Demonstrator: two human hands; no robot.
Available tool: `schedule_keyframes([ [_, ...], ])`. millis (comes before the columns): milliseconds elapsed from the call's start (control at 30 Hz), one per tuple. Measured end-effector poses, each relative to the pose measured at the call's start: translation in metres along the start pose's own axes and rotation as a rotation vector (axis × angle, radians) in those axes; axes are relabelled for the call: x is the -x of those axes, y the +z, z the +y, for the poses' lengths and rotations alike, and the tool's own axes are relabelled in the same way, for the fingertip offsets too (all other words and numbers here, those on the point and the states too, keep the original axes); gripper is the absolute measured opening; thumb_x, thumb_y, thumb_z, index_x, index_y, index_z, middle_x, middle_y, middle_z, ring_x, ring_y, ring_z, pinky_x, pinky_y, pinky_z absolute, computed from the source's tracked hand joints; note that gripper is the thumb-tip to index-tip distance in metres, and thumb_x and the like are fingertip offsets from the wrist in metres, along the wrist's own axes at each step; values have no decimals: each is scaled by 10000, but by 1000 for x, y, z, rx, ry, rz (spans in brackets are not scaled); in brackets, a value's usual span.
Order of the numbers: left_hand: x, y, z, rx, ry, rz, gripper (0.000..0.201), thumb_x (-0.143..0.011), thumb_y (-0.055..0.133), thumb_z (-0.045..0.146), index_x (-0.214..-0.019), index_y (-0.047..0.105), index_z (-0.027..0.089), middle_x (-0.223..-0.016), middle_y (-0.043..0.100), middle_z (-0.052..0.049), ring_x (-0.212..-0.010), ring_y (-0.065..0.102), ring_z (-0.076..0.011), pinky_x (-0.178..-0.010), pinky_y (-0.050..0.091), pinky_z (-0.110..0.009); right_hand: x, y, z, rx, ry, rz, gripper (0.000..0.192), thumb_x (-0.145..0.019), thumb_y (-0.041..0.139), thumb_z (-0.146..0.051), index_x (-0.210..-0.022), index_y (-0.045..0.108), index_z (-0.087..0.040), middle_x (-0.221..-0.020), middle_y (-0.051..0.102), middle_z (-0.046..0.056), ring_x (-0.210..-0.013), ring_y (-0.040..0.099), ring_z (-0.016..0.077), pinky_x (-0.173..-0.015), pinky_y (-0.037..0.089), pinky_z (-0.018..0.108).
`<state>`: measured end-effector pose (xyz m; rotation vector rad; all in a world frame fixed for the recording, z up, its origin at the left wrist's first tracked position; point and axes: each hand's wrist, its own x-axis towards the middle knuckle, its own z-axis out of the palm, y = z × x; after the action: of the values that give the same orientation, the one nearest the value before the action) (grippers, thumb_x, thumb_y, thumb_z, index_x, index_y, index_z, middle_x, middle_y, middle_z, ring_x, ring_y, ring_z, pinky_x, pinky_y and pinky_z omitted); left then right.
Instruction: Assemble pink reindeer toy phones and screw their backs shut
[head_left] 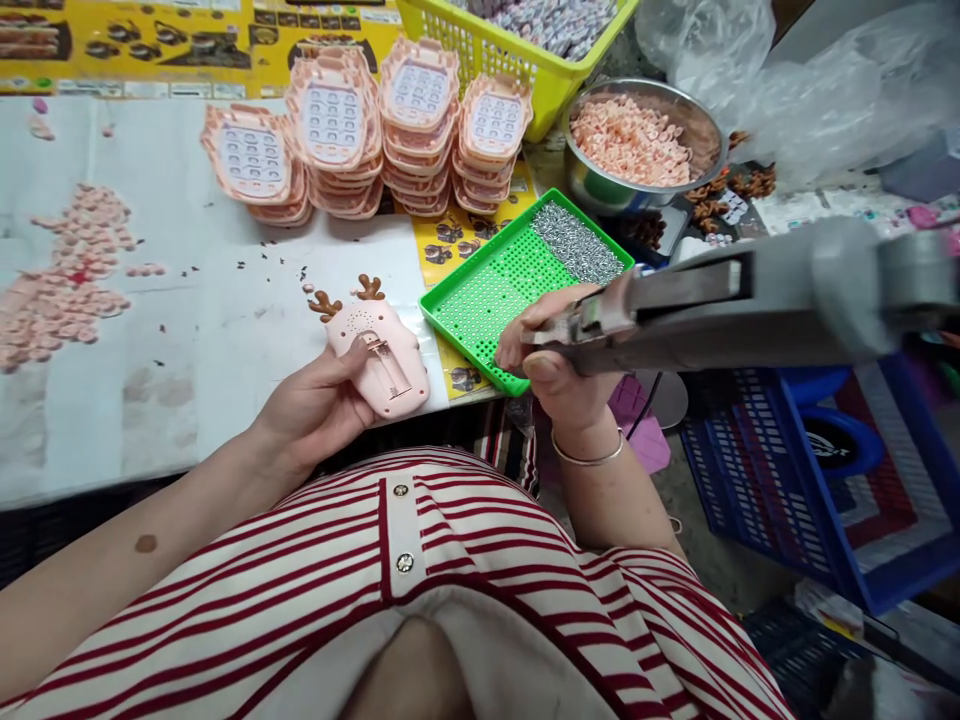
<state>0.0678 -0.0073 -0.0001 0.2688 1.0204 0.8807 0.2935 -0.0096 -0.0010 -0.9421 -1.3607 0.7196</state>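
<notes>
Presently, the left hand (319, 400) grips the pink toy (388, 368) over the table's (150, 430) near edge, antlers (325, 305) pointing away and leftward; to its right, the right hand (568, 390) curls behind a grey tool (697, 320), grip unclear.

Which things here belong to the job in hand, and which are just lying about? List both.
Job in hand, judging by the hands:
pink antlered casing, in the left hand
grey tool, in the right hand
green tray with small metal pieces
stacked pink shells, likely

Probably just lying about:
clear plastic bags
pink sheet
blue crate
</notes>
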Motion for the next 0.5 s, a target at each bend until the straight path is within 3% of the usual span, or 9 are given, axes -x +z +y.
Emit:
schedule_keyframes([
  [100, -1, 3, -2, 33, 26, 33, 261, -980, 574, 155, -1207, 691, 207, -1189, 763, -54, -1219, 662, -234, -1050, 573, -460, -5, 3, -16, -134, -218, 125, 370, -794, 717, -655, -939, 599, -336, -559, 479, -93, -414, 508, 119, -405, 481, 272],
  [200, -4, 5, -4, 53, 66, 40, 284, -953, 615, 143, -1223, 671, 214, -1216, 740, -66, -1216, 660, -256, -1043, 566, -516, -9, 15, -34, -233, -306, 141, 316, -864, 671, -612, -999, 613, -332, -583, 517, -77, -467, 576, 122, -440, 512, 260],
  [333, -7, 6, -6, 69, 87, 11, 323, -944, 624, 150, -1262, 637, 209, -1281, 705, -98, -1194, 665, -274, -1012, 578, -522, -5, 39, -40, -252, -267, 19, 314, -868, 658, -629, -979, 613, -339, -597, 561, -73, -439, 555, 114, -396, 478, 255],
  [500, -7, 6, -5, 82, 99, -10, 333, -928, 635, 150, -1257, 631, 201, -1219, 715, -103, -1151, 677, -279, -989, 593, -495, 5, 53, -18, -244, -223, -74, 403, -855, 626, -686, -1035, 568, -330, -558, 541, -97, -370, 462, 119, -363, 450, 278],
])
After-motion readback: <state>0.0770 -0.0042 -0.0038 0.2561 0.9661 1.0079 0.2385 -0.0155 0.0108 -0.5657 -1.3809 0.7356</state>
